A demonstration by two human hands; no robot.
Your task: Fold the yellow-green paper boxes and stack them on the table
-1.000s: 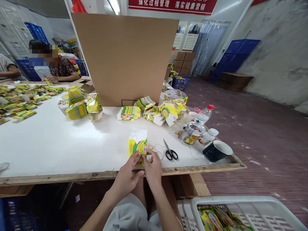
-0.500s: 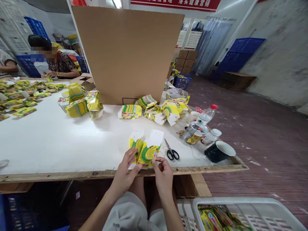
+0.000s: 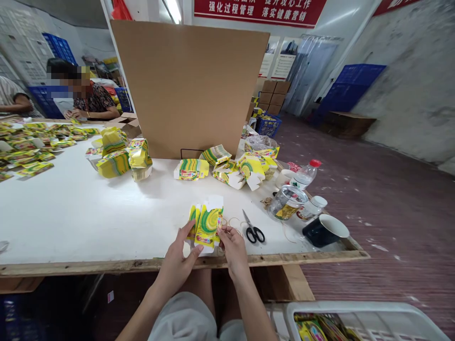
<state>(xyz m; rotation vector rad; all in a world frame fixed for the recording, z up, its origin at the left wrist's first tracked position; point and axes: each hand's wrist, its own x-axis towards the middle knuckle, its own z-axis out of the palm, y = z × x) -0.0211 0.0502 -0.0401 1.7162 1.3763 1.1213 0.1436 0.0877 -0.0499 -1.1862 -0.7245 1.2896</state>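
Nearest us, at lower right, a white basket (image 3: 355,307) holds some packets; a carton knocked off the table's wooden edge (image 3: 142,265) could drop toward our lap. Just past that edge, our right hand (image 3: 232,251) pinches the right side of the yellow-green cartons (image 3: 208,225), thumb and fingers closed on it. Our left hand (image 3: 179,255) lies spread, thumb at the front carton's lower edge, fingers on the ones to the left; how firmly it grips, we cannot tell. The cartons are fanned unevenly, so a loose left hand could let them slide apart, and too hard a pinch could crease the thin card.

Just right, rubber bands (image 3: 232,221) could snag on a carton's flap, and the open scissors (image 3: 251,227) could nick a wrist sweeping that way. Beyond them, a careless elbow could tip the dark mug (image 3: 322,232). Farther back, the piled cartons (image 3: 250,168) lean loosely and could slump if bumped.
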